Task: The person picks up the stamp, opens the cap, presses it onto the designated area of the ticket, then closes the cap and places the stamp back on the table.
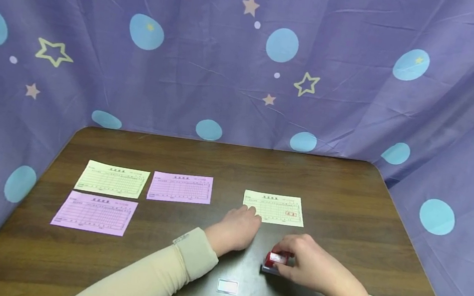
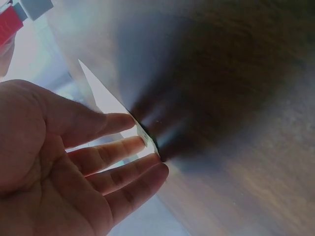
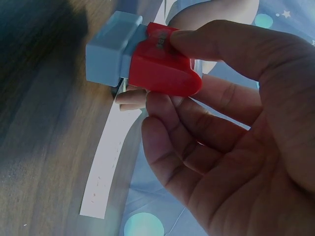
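Note:
My right hand (image 1: pixel 309 264) pinches a red self-inking stamp (image 3: pixel 165 64) with a grey-blue base between thumb and fingers. In the head view the stamp is just above or on the wooden table; which one I cannot tell. A pale yellow printed slip (image 1: pixel 276 208) lies beyond it, bearing a small red boxed mark (image 1: pixel 291 214) at its right side. At this slip's lower left edge, fingertips of my left hand (image 1: pixel 236 229) touch the paper. The left wrist view has those fingers (image 2: pixel 118 177) mostly straight along the slip's edge.
On the left of the table (image 1: pixel 235 163) lie another yellow slip (image 1: pixel 112 180) and two purple slips, one at the back (image 1: pixel 180 188) and one nearer (image 1: pixel 94 213). A small pale rectangular piece (image 1: pixel 227 287) lies near the front. A purple patterned curtain (image 1: pixel 212 63) surrounds the table.

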The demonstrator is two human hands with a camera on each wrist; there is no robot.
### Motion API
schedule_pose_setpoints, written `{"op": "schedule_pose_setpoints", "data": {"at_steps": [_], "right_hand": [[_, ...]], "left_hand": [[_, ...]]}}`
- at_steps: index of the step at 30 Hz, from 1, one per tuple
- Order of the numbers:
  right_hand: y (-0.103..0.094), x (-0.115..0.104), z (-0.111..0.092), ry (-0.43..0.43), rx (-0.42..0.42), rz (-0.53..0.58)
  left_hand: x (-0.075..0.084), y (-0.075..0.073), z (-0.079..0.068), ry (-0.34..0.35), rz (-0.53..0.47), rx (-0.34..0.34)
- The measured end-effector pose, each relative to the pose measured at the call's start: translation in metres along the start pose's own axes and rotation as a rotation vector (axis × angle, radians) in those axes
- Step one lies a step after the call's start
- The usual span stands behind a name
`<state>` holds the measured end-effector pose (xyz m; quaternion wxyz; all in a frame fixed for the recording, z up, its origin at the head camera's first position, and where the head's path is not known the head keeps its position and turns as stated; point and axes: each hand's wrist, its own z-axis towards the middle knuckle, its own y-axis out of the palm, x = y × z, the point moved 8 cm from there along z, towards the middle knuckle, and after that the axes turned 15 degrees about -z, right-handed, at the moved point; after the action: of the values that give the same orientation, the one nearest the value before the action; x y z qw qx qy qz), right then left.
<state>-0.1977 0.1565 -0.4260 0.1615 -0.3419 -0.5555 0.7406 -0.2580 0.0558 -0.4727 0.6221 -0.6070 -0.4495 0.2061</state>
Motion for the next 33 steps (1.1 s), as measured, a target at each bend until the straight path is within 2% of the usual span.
{"op": "schedule_pose_setpoints", "data": {"at_steps": [9,33], "right_hand": [[0.001,0.003,0.001,0.016,-0.013,-0.004],[-0.001,0.006,-0.001,0.012,0.005,-0.018]], "left_hand": [[0.000,0.001,0.009,0.005,0.006,0.023],[0.003,-0.002,0.018,-0.033,0.022,-0.012]]}}
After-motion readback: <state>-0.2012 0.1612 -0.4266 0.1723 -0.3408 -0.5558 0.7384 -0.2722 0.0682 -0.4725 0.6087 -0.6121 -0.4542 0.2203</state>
